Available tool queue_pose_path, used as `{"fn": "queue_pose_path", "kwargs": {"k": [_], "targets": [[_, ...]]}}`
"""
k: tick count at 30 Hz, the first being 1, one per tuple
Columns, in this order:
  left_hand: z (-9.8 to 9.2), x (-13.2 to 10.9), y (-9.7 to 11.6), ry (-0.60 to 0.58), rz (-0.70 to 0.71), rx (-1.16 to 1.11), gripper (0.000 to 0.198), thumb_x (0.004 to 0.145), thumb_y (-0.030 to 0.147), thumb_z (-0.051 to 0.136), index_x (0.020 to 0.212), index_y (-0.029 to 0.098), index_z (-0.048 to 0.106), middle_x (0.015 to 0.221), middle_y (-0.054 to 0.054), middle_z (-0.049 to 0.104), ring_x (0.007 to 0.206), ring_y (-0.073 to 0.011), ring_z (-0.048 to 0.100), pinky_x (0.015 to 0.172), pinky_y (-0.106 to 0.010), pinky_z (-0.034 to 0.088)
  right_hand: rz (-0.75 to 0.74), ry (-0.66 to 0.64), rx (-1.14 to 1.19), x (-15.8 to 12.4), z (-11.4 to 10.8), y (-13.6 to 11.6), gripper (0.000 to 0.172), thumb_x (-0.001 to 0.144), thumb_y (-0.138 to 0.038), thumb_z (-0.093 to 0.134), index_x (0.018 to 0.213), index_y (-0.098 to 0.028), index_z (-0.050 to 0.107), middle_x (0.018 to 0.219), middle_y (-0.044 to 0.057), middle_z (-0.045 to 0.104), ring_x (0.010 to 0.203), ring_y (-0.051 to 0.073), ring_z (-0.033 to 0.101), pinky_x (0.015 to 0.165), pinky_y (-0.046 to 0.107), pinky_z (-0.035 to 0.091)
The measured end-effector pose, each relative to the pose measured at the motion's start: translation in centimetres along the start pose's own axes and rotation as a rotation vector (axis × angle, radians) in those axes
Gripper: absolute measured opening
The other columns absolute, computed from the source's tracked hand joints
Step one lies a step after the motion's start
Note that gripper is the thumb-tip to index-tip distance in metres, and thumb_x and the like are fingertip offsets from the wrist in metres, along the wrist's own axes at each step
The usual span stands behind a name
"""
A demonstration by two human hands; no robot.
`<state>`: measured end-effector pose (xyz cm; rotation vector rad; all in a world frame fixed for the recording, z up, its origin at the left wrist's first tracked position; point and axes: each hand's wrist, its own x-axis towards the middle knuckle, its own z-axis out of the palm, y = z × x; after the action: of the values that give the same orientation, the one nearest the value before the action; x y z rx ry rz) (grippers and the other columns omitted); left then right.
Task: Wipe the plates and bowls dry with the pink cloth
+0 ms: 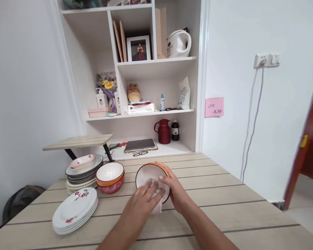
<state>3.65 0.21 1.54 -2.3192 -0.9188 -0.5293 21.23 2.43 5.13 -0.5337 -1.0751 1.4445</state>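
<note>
Above the wooden table, my right hand (175,189) grips the right rim of a bowl (147,172), white inside with a dark rim and orange outside. The bowl is tilted, its inside facing me. My left hand (143,199) presses a thin white tissue (158,206) against the bowl's inner surface, fingers bent over it. Left of my hands stand two stacked bowls (110,172), the upper one orange and the lower one red-patterned. Nearer to me is a stack of white plates (74,208) with red flowers.
A taller stack of plates (79,171) with a small dish (82,161) on top stands at the back left, by a raised wooden shelf (78,141). Behind the slatted table (224,208), a white shelf unit holds a laptop (140,144), glasses (140,153) and a red jug (163,132).
</note>
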Motion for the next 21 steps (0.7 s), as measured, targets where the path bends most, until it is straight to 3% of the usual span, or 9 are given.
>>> {"fn": "queue_pose_path", "kwargs": {"k": [2, 5, 7, 12, 17, 21], "targets": [[-1.1, -0.2, -2.5, -0.085, 0.153, 0.064, 0.052, 0.093, 0.011, 0.053, 0.140, 0.030, 0.047, 0.145, -0.003, 0.054, 0.139, -0.0227, 0.042, 0.108, -0.039, 0.044, 0.059, -0.035, -0.033, 0.0, -0.1, -0.2, 0.054, 0.071, -0.028, 0.072, 0.124, -0.030, 0.063, 0.120, 0.001, 0.070, 0.114, 0.027, 0.058, 0.096, 0.038, 0.042], [-1.9, -0.3, -4.5, -0.046, 0.292, 0.159, 0.038, 0.094, 0.015, 0.052, 0.131, 0.023, 0.056, 0.141, -0.006, 0.058, 0.137, -0.0247, 0.045, 0.112, -0.043, 0.039, 0.179, -0.092, -0.011, -0.1, -0.4, 0.0, 0.052, 0.075, -0.034, 0.071, 0.126, -0.031, 0.061, 0.116, 0.003, 0.072, 0.106, 0.027, 0.063, 0.087, 0.038, 0.047], [-1.9, -0.5, -4.6, 0.014, 0.281, 0.190, 0.034, 0.094, 0.012, 0.051, 0.127, 0.018, 0.058, 0.138, -0.009, 0.059, 0.135, -0.0246, 0.047, 0.113, -0.044, 0.039, 0.227, -0.108, 0.072, -0.2, -0.5, 0.3, 0.059, 0.075, -0.038, 0.073, 0.131, -0.033, 0.056, 0.117, 0.003, 0.071, 0.105, 0.027, 0.064, 0.086, 0.037, 0.047], [-0.9, -1.0, -2.9, 0.132, 0.041, 0.142, 0.041, 0.094, 0.006, 0.044, 0.130, 0.020, 0.057, 0.139, -0.008, 0.059, 0.133, -0.0235, 0.050, 0.106, -0.044, 0.048, 0.196, -0.172, 0.346, -0.2, 0.0, 1.3, 0.080, 0.075, -0.042, 0.077, 0.145, -0.038, 0.037, 0.127, 0.004, 0.066, 0.113, 0.024, 0.062, 0.095, 0.040, 0.044], [0.6, 0.1, 0.6, 0.163, -0.322, 0.010, 0.052, 0.089, 0.000, 0.040, 0.138, 0.017, 0.051, 0.141, -0.009, 0.057, 0.134, -0.0263, 0.049, 0.105, -0.046, 0.050, 0.084, -0.118, 0.263, -0.5, 1.3, 1.8, 0.106, 0.065, -0.040, 0.085, 0.152, -0.039, 0.023, 0.114, 0.003, 0.070, 0.107, 0.025, 0.063, 0.101, 0.043, 0.038], [2.5, 1.1, 4.2, 0.205, -0.484, -0.103, 0.065, 0.085, 0.001, 0.039, 0.148, 0.018, 0.038, 0.144, -0.012, 0.053, 0.132, -0.0295, 0.050, 0.103, -0.051, 0.051, 0.059, -0.055, 0.123, -1.2, 1.2, 1.6, 0.089, 0.077, -0.045, 0.074, 0.152, -0.038, 0.026, 0.100, 0.000, 0.072, 0.104, 0.025, 0.063, 0.103, 0.043, 0.038]]}}
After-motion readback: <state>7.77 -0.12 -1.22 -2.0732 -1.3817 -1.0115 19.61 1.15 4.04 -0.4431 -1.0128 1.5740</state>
